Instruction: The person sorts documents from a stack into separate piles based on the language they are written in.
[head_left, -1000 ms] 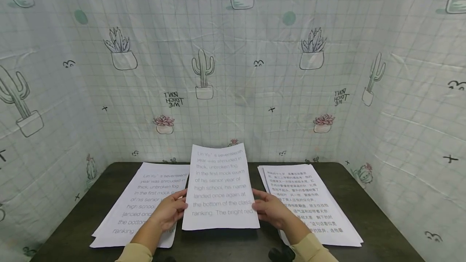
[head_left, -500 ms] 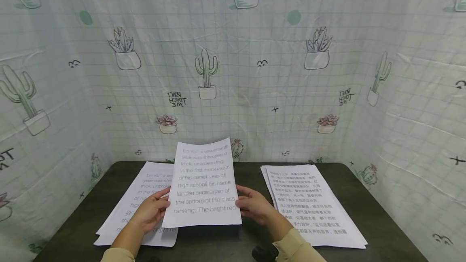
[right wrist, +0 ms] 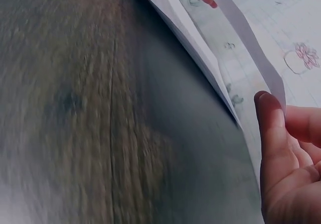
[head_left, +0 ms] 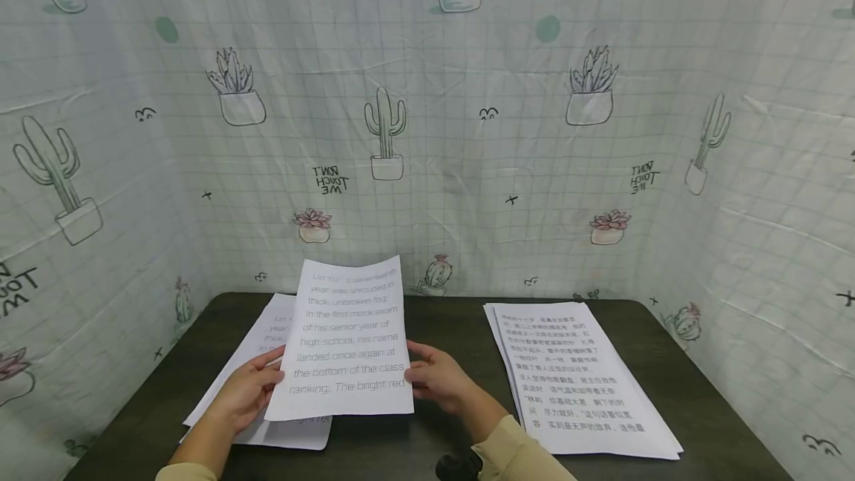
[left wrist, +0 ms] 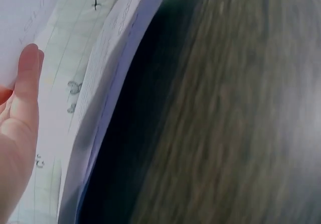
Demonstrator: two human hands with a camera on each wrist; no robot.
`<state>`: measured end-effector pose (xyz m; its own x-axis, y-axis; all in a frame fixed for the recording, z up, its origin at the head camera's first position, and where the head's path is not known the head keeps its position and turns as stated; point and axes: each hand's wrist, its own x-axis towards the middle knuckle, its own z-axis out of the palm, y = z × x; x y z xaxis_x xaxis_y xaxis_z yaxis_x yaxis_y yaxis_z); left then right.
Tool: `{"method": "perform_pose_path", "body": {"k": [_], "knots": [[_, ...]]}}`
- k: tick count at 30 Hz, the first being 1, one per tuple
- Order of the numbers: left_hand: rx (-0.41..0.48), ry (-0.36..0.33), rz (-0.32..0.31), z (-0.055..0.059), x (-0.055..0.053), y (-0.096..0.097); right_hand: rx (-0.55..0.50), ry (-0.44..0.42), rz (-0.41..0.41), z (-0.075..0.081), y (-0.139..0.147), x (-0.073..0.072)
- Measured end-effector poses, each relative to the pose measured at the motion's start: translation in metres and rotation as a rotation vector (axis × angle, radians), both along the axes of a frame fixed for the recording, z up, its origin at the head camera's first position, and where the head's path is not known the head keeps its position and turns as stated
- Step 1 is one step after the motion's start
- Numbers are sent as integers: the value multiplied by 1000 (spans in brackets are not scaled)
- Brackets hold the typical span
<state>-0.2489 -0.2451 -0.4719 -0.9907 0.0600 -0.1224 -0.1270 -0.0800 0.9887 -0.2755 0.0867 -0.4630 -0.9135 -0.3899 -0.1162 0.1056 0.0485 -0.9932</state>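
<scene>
A sheet of paper printed with large English text is held up off the table, tilted toward me, its top edge slightly bowed. My left hand pinches its left edge near the bottom, thumb in front. On the opposite edge, my right hand pinches it at about the same height; the right wrist view shows the sheet between thumb and fingers. Behind and below it lies the left paper stack, partly covered by the raised sheet and my left hand. Whether the raised sheet touches that stack I cannot tell.
On the right side of the dark wooden table lies another paper stack, printed in Chinese, its sheets slightly fanned. A cactus-patterned curtain encloses the table at the back and sides. Something small and black shows by my right wrist.
Both hands have carried the sheet leftward from the middle of the table, so it now overlaps the left stack more. The right stack is uncovered by my right arm. The view has turned slightly.
</scene>
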Motion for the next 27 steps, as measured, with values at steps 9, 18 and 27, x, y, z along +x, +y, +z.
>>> {"method": "perform_pose_path", "body": {"k": [9,18,27], "knots": [[14,-48,10,-1,4,-29,6,-44,-17,-2,-30,1],[-7,-94,84,-1,10,-50,18,-47,-32,-2,-58,6],[-34,-121,121,-4,16,-75,-16,-74,-35,-4,-87,13]]}}
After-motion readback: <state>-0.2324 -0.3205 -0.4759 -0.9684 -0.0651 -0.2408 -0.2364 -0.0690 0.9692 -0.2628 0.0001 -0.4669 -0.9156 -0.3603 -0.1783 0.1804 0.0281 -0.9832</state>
